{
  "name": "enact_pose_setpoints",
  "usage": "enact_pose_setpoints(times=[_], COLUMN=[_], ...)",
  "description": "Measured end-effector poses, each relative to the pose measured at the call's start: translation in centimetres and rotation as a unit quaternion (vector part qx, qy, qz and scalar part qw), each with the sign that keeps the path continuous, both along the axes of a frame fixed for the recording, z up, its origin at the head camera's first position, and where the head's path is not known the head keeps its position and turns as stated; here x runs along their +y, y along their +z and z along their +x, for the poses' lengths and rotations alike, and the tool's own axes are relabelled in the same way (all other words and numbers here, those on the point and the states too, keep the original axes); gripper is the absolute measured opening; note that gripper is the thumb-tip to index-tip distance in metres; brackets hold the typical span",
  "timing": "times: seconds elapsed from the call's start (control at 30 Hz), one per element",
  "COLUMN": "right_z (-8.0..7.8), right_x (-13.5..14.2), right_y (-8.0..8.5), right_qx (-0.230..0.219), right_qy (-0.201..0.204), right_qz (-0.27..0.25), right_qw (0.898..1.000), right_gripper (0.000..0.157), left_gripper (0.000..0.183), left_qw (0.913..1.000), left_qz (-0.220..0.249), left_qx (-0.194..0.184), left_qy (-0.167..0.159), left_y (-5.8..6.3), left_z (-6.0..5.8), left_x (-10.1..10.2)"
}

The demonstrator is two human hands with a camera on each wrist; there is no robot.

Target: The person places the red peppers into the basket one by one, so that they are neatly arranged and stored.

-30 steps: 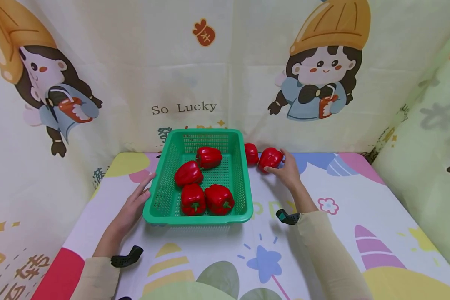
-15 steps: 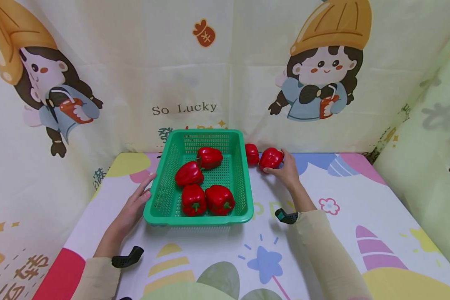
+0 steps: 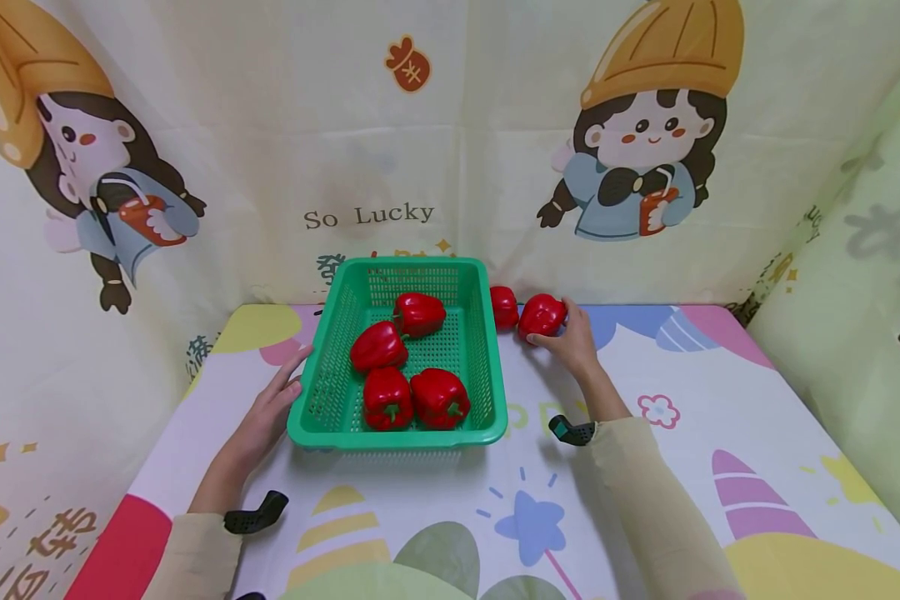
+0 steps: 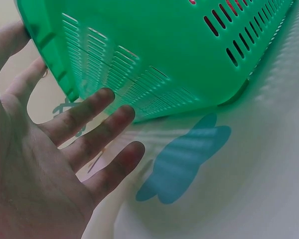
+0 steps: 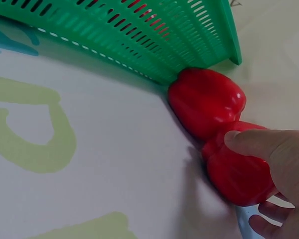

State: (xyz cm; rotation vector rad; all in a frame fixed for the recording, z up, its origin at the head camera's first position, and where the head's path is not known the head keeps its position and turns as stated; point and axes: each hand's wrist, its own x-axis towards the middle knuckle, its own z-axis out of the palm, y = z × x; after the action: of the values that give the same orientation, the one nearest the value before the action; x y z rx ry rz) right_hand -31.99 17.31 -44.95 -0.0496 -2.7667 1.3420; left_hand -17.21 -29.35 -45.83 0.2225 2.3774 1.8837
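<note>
My left hand [image 3: 265,410] lies along the left side of a green plastic basket [image 3: 401,441], its fingers straight and spread. In the left wrist view the fingertips [image 4: 125,113] are right at the basket's slotted wall. To the right of the basket, my right hand [image 3: 579,350] grips a red bell pepper [image 3: 542,316], thumb on the near side and fingers round the far side. A second red bell pepper [image 5: 204,102] sits between the held one and the basket wall. Inside the basket are several more red bell peppers [image 3: 378,347], two of them side by side at the near end.
A patterned white cloth [image 3: 615,500] covers the table. Behind it hangs a cream curtain [image 3: 487,167] with cartoon figures, close to the basket's far end. Another curtain [image 3: 862,275] closes off the right side.
</note>
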Motion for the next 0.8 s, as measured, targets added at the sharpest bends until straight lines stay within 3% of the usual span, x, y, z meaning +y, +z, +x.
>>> enact_pose_setpoints(times=[0.8], right_z=[0.16], right_x=[-0.09], right_y=[0.34], right_qx=[-0.003], right_qy=[0.005], right_qz=[-0.003], right_qw=[1.0], right_gripper=[0.095], left_gripper=[0.055], left_qw=[1.0], left_qz=[0.0], left_qx=[0.006], left_qy=[0.002], left_y=[0.05], left_z=[-0.03], left_x=[0.09])
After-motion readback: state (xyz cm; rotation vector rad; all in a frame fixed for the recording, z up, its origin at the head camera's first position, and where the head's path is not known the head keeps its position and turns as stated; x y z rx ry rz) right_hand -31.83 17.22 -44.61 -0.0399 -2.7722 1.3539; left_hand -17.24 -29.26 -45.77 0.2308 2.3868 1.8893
